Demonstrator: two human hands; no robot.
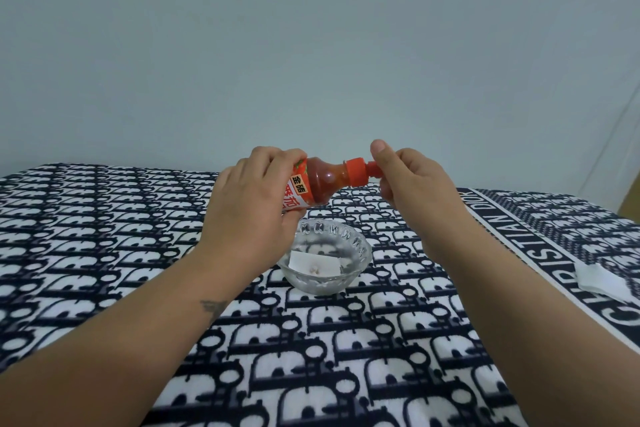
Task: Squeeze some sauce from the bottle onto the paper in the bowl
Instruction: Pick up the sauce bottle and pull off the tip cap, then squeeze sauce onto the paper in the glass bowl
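Observation:
My left hand [249, 198] grips the body of a small sauce bottle [323, 180], full of red sauce and tipped on its side with the neck pointing right. The bottle hangs above and behind a clear glass bowl [360, 246]. My right hand [405, 177] pinches the small red tip [372, 168] at the end of the orange cap [355, 172]. A white piece of paper [311, 263] lies in the bowl, with a small reddish spot near its middle.
The bowl stands on a dark blue and white patterned cloth [104, 236] that covers the whole surface. A folded white paper [601, 279] lies on the cloth at the right edge. A plain pale wall rises behind.

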